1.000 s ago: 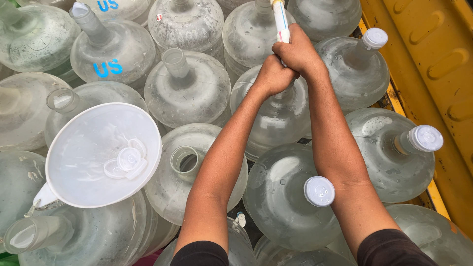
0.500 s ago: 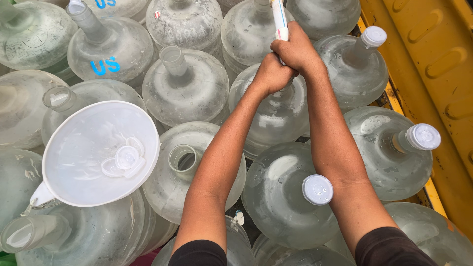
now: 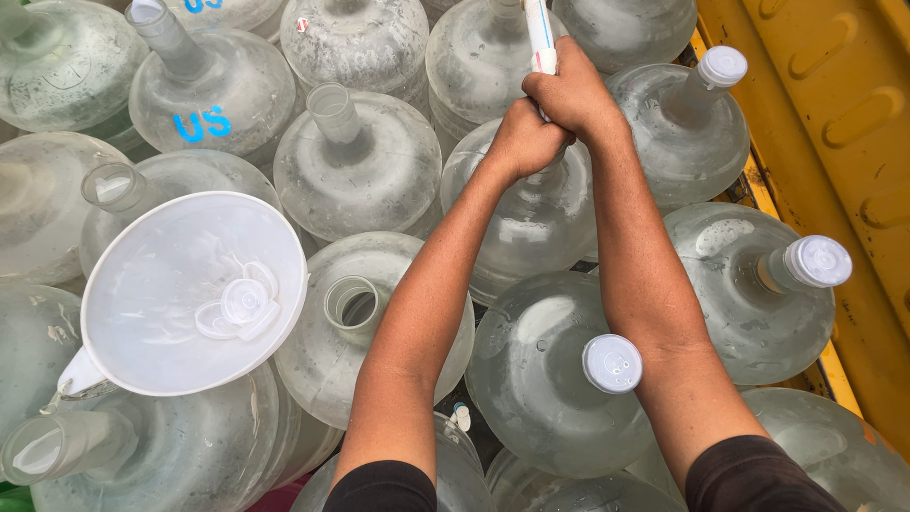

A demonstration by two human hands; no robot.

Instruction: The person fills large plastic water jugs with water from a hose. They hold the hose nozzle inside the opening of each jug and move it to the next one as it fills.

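A white tube (image 3: 541, 38) with thin coloured stripes is gripped by both hands at the top of the view. The right hand (image 3: 573, 95) is wrapped around it, fingers curled tight, and the left hand (image 3: 519, 142) is clenched just below, touching the right. Under the two fists a clear water jug (image 3: 536, 213) stands, its neck hidden by them, so it cannot be told whether the tube enters it. Both forearms are stretched forward from dark sleeves.

Around that jug, other large clear plastic jugs are packed shoulder to shoulder, so the surface beneath them is hidden. To the right of it a jug closed with a white cap (image 3: 723, 65) is seen, and nearer the person two more capped jugs (image 3: 611, 362) (image 3: 817, 261). To its left an open-necked jug (image 3: 355, 161) is set, and nearer the person another open neck (image 3: 352, 303). Further left of the central jug a white plastic funnel (image 3: 190, 294) is rested on a jug, with loose white caps (image 3: 242, 303) lying in its bowl. Far left and beyond, a jug marked with blue painted letters (image 3: 204, 95) is found, and a small red-and-white sticker (image 3: 302, 24) is stuck on the jug next to it. Along the right of the jugs a yellow ribbed metal panel (image 3: 834, 123) is run
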